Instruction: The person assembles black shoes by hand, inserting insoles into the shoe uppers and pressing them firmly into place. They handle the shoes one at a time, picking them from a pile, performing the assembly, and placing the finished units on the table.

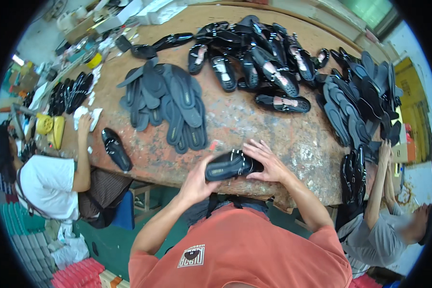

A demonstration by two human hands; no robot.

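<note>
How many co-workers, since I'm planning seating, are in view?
2: a person in white at the left of the table, a person in grey at its right. Others may be hidden.

At the near edge of the surface, one shoe sits between the left hand and the right hand. A second shoe lies to its left. Beyond them is a pile of insoles; right of and behind that, a heap of shoes. Another insole pile lies far right, behind a shoe cluster. Co-workers flank both ends, left and right.
</note>
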